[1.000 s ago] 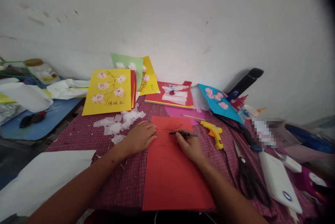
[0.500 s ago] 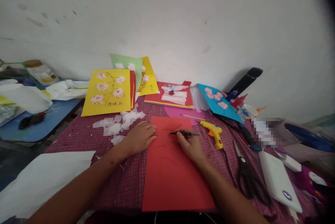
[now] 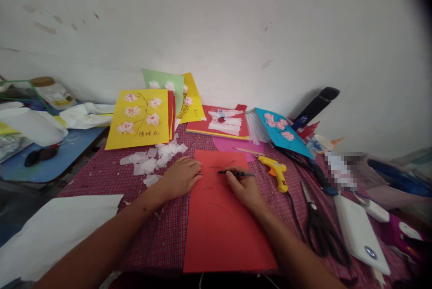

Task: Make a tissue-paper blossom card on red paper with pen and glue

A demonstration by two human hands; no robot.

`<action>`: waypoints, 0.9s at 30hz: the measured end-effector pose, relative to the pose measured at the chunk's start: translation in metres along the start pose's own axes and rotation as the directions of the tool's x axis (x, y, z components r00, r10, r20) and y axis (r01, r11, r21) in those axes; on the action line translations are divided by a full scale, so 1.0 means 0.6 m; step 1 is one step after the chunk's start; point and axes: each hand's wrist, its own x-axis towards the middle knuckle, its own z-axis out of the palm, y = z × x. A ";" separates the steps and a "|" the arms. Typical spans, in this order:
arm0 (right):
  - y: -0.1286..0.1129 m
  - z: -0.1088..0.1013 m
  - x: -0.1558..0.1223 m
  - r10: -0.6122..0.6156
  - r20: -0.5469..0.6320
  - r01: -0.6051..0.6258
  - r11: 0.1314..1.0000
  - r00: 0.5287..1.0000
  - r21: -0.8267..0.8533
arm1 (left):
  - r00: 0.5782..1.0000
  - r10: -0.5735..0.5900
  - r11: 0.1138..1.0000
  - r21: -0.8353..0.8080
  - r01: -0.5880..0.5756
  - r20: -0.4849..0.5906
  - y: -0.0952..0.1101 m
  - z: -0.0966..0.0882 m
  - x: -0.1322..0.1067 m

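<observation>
A sheet of red paper (image 3: pixel 226 235) lies lengthwise in front of me, with several thin dark curved lines drawn on its upper half. My right hand (image 3: pixel 245 185) grips a dark pen (image 3: pixel 241 173), its tip at the paper's upper part among the lines. My left hand (image 3: pixel 182 176) rests flat at the paper's upper left edge, fingers stretched out and holding nothing. Just beyond it lies a loose heap of small white paper pieces (image 3: pixel 148 160).
Yellow card with pink-white flowers (image 3: pixel 145 118) stands at back left. Stacked red paper (image 3: pixel 219 122) and a blue flower card (image 3: pixel 285 131) are behind. On the right lie a yellow glue gun (image 3: pixel 276 172), black-handled scissors (image 3: pixel 324 230) and a white power bank (image 3: pixel 361 230). White paper (image 3: pixel 64 230) is left.
The pen has shifted very slightly to the left with my right hand. The left hand stays where it was on the paper's edge.
</observation>
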 end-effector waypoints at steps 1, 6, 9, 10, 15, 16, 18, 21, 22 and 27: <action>0.000 0.000 0.000 -0.001 0.001 0.001 1.000 1.000 -0.001 | 1.000 -0.002 1.000 0.000 0.002 -0.001 0.000 0.000 0.000; -0.004 -0.001 -0.002 -0.035 0.024 0.034 0.999 0.999 0.018 | 1.000 0.007 1.000 -0.005 -0.007 -0.012 -0.002 0.002 -0.001; -0.007 -0.001 -0.003 -0.028 0.042 0.026 0.999 0.999 0.046 | 1.000 0.006 1.000 -0.004 -0.006 -0.012 -0.003 0.002 -0.001; -0.007 -0.001 -0.002 -0.020 0.035 0.019 0.999 0.999 0.045 | 1.000 0.006 1.000 -0.003 -0.006 -0.014 -0.002 0.002 -0.001; -0.006 0.000 0.001 0.005 -0.040 -0.005 1.000 0.999 0.020 | 1.000 0.018 1.000 0.006 -0.018 -0.022 -0.001 0.001 -0.001; -0.006 0.001 0.002 0.009 -0.048 -0.008 1.000 0.999 0.017 | 1.000 0.020 1.000 0.007 -0.020 -0.022 -0.001 0.001 -0.001; -0.006 0.001 0.003 0.015 -0.050 -0.014 1.000 0.999 0.006 | 1.000 0.021 1.000 0.010 -0.021 -0.020 -0.002 0.002 -0.001; -0.004 0.002 0.003 0.015 -0.051 -0.015 1.000 0.999 -0.003 | 1.000 0.019 1.000 0.014 -0.019 -0.014 -0.003 0.003 -0.001; -0.004 0.001 0.003 0.013 -0.050 -0.014 1.000 0.999 -0.003 | 1.000 0.018 1.000 0.012 -0.018 -0.016 -0.003 0.003 -0.001; -0.001 0.001 0.000 -0.023 -0.031 0.023 1.000 0.999 -0.009 | 0.999 0.016 1.000 -0.004 -0.016 -0.029 -0.002 0.003 0.000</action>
